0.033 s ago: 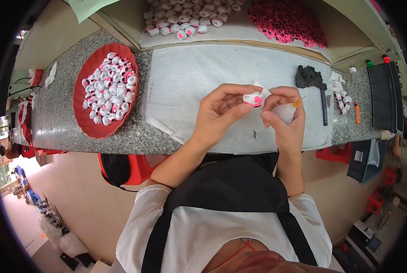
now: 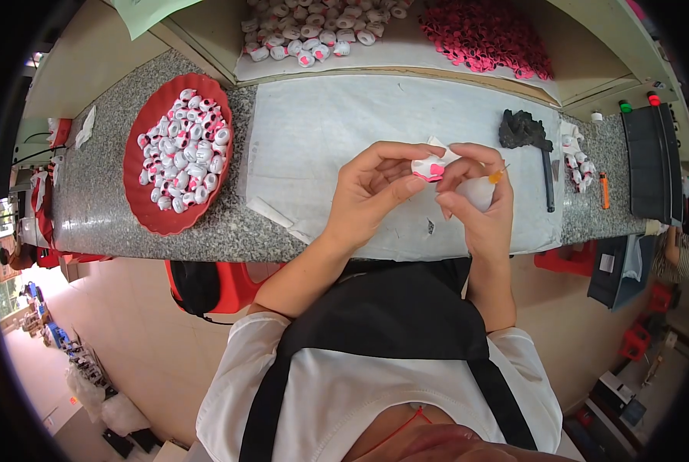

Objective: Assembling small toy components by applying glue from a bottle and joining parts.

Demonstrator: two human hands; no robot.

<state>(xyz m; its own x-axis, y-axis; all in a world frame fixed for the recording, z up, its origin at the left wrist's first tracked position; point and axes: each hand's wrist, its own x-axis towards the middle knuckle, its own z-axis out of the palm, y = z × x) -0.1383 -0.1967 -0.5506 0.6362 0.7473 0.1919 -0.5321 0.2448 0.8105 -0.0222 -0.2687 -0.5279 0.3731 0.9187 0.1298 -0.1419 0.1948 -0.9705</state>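
The white-and-pink piece (image 2: 427, 169) is clamped between the thumb and fingers of the left hand (image 2: 371, 185) above the white sheet (image 2: 321, 123), its pink patch (image 2: 437, 170) turned up, presumably to be kept in sight. A white bottle (image 2: 478, 193) is held in the curled right hand (image 2: 484, 196), its orange tip (image 2: 496, 177) aimed away from the piece, perhaps to be kept clear; whether a white scrap (image 2: 443, 149) is also pinched by those fingertips cannot be told. Similar pieces (image 2: 182, 154) are contained by the red bowl (image 2: 132, 162).

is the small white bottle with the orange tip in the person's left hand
No, the right hand holds that white bottle, while the left hand pinches a small white piece with a pink patch.
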